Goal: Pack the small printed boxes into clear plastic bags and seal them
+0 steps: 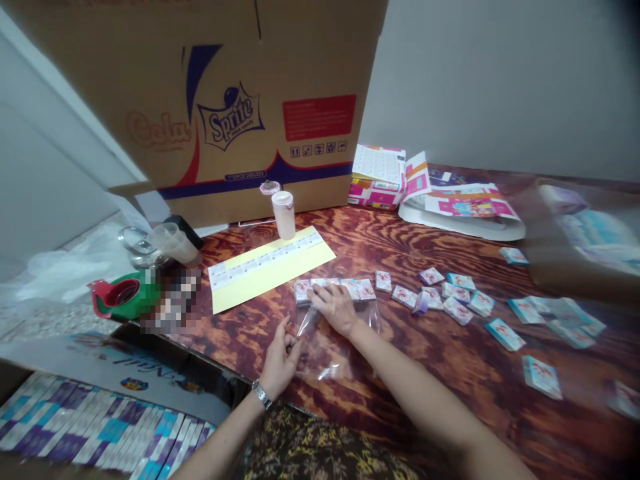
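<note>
A clear plastic bag [327, 370] lies on the table in front of me, its film creased between my hands. My left hand [281, 357], with a metal watch on the wrist, is closed with thumb and fingers pinching the bag's left edge. A row of small printed boxes [366, 289] stands at the bag's far end. My right hand [334, 307] reaches over this row, its bent fingers closed down on the boxes; its thumb is hard to see. More loose small boxes [456, 292] are scattered to the right of the row.
A yellow sheet with a label strip [260, 280] lies behind my left hand, near a white cup [285, 217]. A large carton [225, 167] stands behind. At left are a tape dispenser [117, 297] and an open carton of packed boxes [75, 423]. Another box [550, 247] stands right, blurred.
</note>
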`<state>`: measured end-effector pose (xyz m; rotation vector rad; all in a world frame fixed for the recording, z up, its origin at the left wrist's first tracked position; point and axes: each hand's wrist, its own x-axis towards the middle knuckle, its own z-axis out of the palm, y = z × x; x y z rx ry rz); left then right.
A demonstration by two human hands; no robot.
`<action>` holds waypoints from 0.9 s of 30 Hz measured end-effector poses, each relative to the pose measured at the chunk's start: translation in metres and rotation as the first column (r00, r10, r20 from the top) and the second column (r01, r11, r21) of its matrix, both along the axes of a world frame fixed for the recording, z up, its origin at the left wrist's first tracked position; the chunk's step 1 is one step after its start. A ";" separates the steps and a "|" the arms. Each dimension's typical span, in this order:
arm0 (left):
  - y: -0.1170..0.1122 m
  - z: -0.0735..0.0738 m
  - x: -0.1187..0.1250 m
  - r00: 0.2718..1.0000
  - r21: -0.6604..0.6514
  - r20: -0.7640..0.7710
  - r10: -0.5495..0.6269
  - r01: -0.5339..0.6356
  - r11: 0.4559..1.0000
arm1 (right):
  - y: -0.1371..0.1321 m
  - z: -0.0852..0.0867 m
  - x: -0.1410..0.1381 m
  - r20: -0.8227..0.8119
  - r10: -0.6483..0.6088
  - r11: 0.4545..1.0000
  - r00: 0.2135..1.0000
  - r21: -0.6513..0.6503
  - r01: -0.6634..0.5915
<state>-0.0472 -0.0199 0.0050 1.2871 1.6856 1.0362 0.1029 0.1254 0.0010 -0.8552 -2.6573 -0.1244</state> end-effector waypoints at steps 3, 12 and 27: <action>0.002 0.002 -0.002 0.999 -0.017 0.017 0.029 -0.029 0.999 | -0.003 0.003 -0.005 -0.028 -0.029 0.999 0.999 -0.035 0.028; 0.004 0.010 0.001 0.996 0.028 -0.087 -0.017 0.019 0.999 | -0.011 -0.004 -0.029 -0.114 -0.197 0.979 0.974 0.026 0.201; 0.033 0.020 -0.041 0.976 0.053 -0.155 0.153 -0.146 0.988 | -0.060 0.048 0.069 -0.302 -0.030 0.885 0.953 -0.451 -0.115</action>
